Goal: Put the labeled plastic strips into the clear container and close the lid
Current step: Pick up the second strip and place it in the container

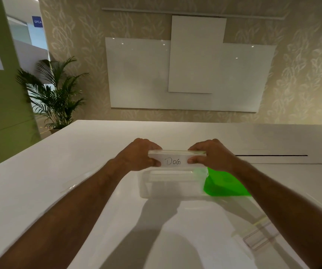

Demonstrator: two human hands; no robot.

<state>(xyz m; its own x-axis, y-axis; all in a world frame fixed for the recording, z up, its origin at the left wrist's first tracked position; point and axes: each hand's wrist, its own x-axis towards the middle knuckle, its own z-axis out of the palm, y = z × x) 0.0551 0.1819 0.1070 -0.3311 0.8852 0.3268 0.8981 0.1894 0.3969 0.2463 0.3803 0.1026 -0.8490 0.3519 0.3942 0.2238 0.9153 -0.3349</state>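
Observation:
A clear plastic strip with a white label reading "DOG" point(175, 159) is held level between both hands, just above the far rim of the clear container point(143, 188). My left hand point(138, 155) pinches its left end and my right hand point(210, 155) pinches its right end. The open container stands on the white table, with pale strips lying inside it. Its green lid point(225, 184) lies tilted against the container's right side. Another clear strip point(78, 181) lies flat on the table to the left, faint and hard to make out.
The white table point(59, 162) has a dark cable slot point(270, 155) at the right. More clear plastic pieces point(259, 235) lie near the front right. A potted palm point(55, 98) stands beyond the table's left corner; whiteboards hang on the far wall.

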